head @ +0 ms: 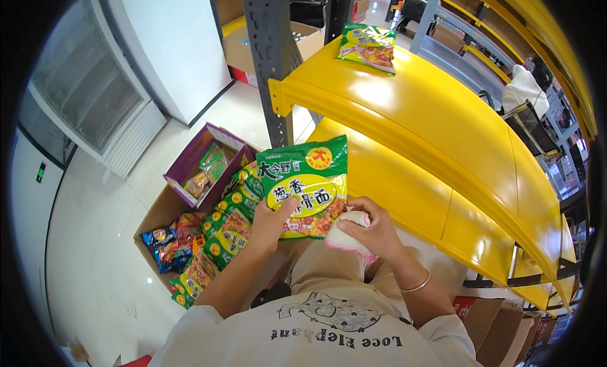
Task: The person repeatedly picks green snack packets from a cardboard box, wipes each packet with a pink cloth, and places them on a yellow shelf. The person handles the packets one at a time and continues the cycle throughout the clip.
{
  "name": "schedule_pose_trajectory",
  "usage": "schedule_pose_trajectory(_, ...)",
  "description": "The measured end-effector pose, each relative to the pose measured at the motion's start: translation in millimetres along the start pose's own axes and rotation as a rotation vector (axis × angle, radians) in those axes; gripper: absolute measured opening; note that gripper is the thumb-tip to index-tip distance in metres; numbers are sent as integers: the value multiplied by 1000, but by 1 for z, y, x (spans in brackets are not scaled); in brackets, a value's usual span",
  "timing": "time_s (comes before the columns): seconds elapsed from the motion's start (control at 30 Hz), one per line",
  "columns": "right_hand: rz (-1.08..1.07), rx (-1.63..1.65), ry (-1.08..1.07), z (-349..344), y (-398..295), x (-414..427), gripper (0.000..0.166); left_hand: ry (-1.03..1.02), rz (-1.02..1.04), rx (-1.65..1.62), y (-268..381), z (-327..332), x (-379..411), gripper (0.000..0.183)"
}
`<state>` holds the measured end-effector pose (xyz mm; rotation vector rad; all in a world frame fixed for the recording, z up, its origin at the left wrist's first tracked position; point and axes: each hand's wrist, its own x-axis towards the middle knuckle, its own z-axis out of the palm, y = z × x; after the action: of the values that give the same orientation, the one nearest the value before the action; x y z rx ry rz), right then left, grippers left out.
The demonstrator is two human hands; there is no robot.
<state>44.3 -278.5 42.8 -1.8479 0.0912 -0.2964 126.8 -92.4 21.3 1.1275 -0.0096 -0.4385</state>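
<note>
A green and yellow packet of instant noodles (315, 165) is upright in front of me, its printed face towards me. My left hand (272, 222) grips its lower left side, thumb across the front. My right hand (374, 229) holds a folded white cloth with a pink edge (348, 232) against the packet's lower right corner. A second noodle packet (367, 47) lies flat near the end of the yellow metal shelf (322, 82). Below my left arm, more green noodle packets (227, 239) are piled in a cardboard box (163, 208).
A purple box (216, 184) with small wrapped food packs sits on the carton's far end. Blue snack bags (170, 258) lie in the carton. A dark perforated steel post (270, 59) supports the shelf. Left stands a glass-door fridge (95, 73); cardboard cartons (493, 324) are at lower right.
</note>
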Motion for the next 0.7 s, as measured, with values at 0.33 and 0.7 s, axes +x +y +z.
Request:
schedule_pose_trajectory(0.33, -28, 8, 138, -22, -17, 24, 10, -253, -37, 51, 47, 32, 24, 35)
schedule_pose_trajectory(0.7, -101, -105, 377, -93, -41, 169, 19, -275, 274, 167, 91, 121, 179, 34)
